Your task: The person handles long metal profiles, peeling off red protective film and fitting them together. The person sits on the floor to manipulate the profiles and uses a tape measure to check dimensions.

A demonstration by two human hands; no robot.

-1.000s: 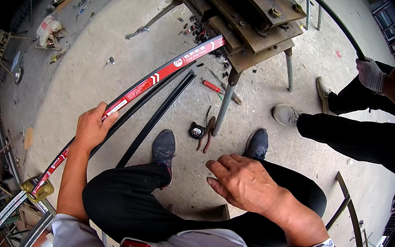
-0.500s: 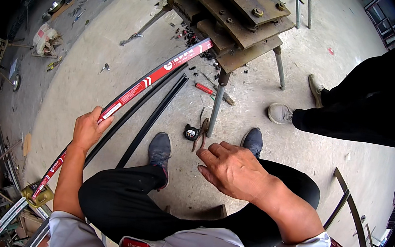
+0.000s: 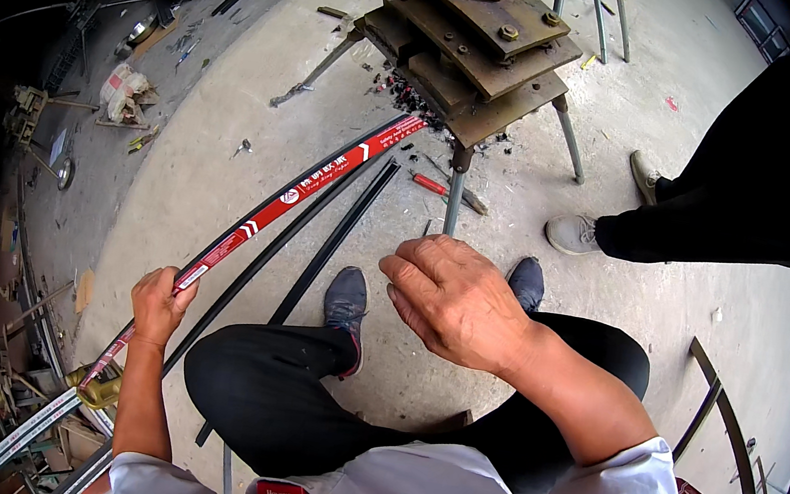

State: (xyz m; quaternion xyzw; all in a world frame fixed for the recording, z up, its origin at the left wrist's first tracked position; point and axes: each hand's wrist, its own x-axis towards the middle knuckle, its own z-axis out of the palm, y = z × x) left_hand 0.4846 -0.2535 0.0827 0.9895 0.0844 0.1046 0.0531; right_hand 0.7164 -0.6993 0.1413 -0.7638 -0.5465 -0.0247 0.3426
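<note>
The biggest thing here is the stand of stacked metal plates (image 3: 456,28), out beyond both hands. Well off to the right hand's right are a co-worker's dark trouser legs (image 3: 716,191); 1 second ago a gloved hand on a long bar showed above them, and both have since gone from sight. The curved red-faced strip (image 3: 290,196) slants from the left hand up toward the stand. 1 second ago its far end met the plates; now that end sits clear, on their near side. Its other end trails behind the left hand, near a yellowish object (image 3: 100,390). On the floor between the hands lie 2 dark bars (image 3: 335,243). The right hand (image 3: 454,296) hangs palm down, fingers loosely bent; it has come forward, over where a tape measure and pliers showed. The left hand (image 3: 162,305), closed round the strip, has drawn back and outward. Ahead of the right hand lies a red-handled screwdriver (image 3: 430,184), and farther off, scattered dark scraps (image 3: 401,93) by the stand.
</note>
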